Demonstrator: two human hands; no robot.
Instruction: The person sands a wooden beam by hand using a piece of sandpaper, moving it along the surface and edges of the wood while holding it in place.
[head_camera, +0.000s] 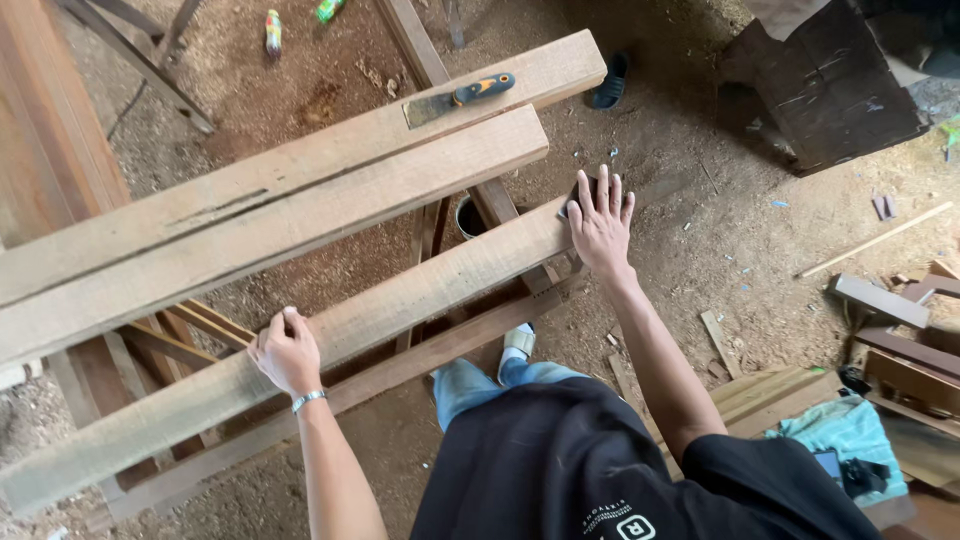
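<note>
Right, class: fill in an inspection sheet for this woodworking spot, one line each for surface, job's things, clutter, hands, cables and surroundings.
Surface: sawdust-covered dirt floor; wooden trestle frame bearing the planks.
Job's things: near plank under both hands; dark sanding block at its end; two more planks behind; scraper with orange-black handle lying on the far one.
Clutter: wood offcuts, thin stick, teal cloth, two small bottles.
Hands: left hand grips the plank's edge; right hand pressed flat, fingers spread, on the block.
Cables: nothing seen.
Surroundings: dark wooden crate, sandal, container under the trestle.
</note>
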